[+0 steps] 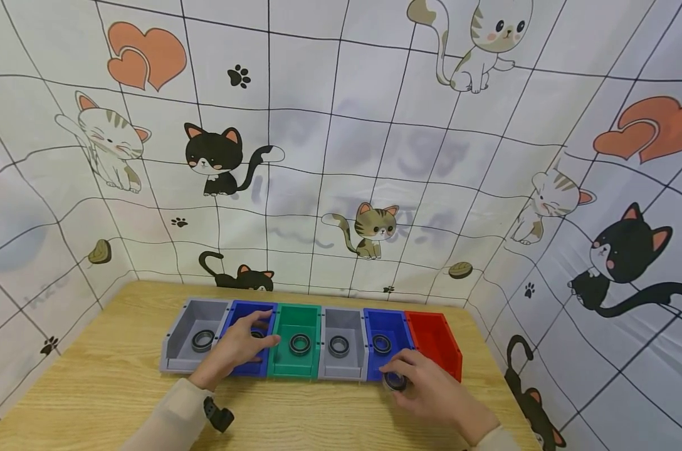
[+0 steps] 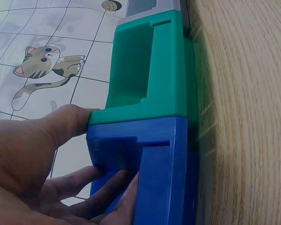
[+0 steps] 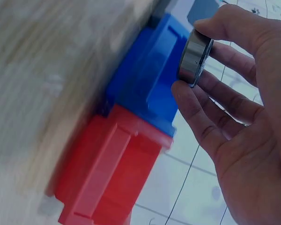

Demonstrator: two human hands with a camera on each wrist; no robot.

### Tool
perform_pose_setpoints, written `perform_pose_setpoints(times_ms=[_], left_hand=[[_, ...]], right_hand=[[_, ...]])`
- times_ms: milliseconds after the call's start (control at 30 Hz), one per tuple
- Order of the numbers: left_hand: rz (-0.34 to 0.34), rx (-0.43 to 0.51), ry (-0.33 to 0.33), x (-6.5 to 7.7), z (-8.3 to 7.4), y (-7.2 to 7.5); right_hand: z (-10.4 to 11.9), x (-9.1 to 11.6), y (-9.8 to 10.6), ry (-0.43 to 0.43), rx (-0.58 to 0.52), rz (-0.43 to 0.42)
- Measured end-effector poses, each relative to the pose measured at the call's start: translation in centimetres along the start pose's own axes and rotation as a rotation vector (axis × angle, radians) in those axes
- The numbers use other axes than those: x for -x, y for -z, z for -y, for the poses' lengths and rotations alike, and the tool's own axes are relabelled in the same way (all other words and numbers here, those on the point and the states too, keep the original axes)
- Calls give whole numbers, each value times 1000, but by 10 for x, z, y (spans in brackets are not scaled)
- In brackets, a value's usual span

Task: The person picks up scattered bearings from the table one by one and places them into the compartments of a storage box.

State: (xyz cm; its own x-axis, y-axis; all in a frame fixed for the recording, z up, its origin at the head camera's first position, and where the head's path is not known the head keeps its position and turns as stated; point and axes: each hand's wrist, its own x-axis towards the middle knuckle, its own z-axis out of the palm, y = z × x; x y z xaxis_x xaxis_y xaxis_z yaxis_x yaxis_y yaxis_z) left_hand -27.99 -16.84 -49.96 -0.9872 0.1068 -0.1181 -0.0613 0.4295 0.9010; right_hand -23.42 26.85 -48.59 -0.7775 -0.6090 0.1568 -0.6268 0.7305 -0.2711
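My right hand [image 1: 431,388] pinches a ball bearing [image 1: 395,381] by its rim, in front of the right blue bin [image 1: 394,322]. In the right wrist view the bearing [image 3: 193,57] stands edge-on between thumb and fingertips. My left hand [image 1: 236,344] reaches over the left blue bin [image 2: 166,173], fingers spread into it, thumb at the top edge beside the green bin [image 2: 166,75]. A bearing [image 1: 257,333] in that blue bin is partly hidden by the hand. Other bearings lie singly in the left grey bin, the green bin, the right grey bin and the right blue bin.
The bins stand side by side on a wooden table [image 1: 301,413], the left grey bin [image 1: 211,311] at one end and the red bin [image 1: 435,338] at the other. Close behind hangs a cat-patterned sheet [image 1: 301,156], which also runs along both sides.
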Motion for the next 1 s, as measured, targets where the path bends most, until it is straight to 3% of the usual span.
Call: perform_pose_setpoints(times_ms=[600,1000], left_hand=[[-1,-1,4,-1,1,1],[-1,1,-16,-2,5,-1]], right_hand=[[-33,-4,23,-188,79,-84],[-69,-2,25,-173,88,-144]])
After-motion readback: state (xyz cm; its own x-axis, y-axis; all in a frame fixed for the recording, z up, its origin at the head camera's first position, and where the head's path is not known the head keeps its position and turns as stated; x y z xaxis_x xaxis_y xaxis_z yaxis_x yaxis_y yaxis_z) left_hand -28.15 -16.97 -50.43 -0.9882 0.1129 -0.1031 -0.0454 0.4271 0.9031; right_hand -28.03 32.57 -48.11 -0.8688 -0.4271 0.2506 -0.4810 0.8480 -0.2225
